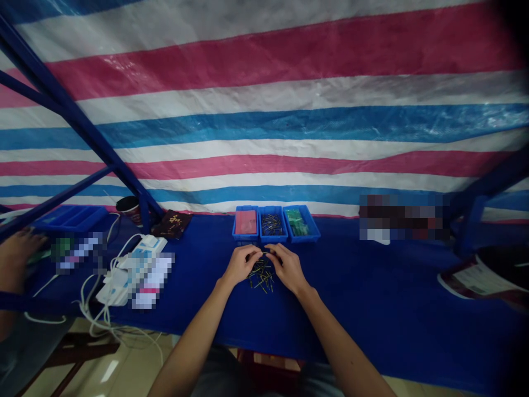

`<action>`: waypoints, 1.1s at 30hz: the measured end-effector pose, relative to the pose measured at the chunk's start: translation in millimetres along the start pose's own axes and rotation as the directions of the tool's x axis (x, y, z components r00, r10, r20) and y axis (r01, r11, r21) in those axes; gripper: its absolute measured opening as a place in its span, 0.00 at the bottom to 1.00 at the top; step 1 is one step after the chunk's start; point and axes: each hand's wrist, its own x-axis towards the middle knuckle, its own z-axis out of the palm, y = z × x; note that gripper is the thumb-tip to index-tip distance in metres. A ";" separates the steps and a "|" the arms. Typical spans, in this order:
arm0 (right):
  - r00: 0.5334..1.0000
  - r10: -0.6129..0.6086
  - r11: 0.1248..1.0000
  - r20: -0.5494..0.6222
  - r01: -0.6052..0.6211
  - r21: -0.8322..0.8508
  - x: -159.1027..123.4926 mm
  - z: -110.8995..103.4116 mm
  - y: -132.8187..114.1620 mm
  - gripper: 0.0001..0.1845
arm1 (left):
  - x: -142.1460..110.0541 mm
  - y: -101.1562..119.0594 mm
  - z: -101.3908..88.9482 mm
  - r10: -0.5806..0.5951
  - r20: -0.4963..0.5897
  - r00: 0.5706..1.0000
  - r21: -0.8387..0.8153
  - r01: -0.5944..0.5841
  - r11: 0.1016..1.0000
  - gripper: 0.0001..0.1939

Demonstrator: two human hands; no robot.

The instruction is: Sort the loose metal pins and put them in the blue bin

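1. The left hand (240, 264) and right hand (287, 268) sit close together over a loose heap of small metal pins (261, 278), which lies on the blue-covered table (363, 314) just in front of three blue trays.
2. The fingers (253, 255) of both hands curl inward, their tips nearly meeting above the heap. A thin pin may lie between them, but it is too small to tell whether either hand has hold of it.
3. The middle tray (273, 225) holds a bundle of similar pins, while many others lie outside it in the heap.
4. The left tray (245, 223) holds something pink, and the right tray (296, 223) something green.
5. Farther left, another person's hand (19, 253) rests near a white power strip (142, 248) with trailing cords.
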 end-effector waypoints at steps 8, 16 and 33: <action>1.000 -0.024 0.999 -0.003 0.024 0.030 -1.2 2.1 2.9 0.14 | 0.6 -0.1 0.6 0.003 0.016 1.000 0.002 -0.003 1.000 0.14; 0.997 -0.026 0.989 0.074 0.036 -0.146 2.7 -2.0 -4.0 0.12 | 0.3 -0.8 1.1 0.019 0.017 1.000 0.014 -0.020 1.000 0.13; 0.999 -0.023 0.996 0.023 0.025 -0.080 3.3 -1.2 -2.4 0.12 | 1.1 0.0 0.6 -0.011 -0.025 1.000 -0.008 0.011 1.000 0.16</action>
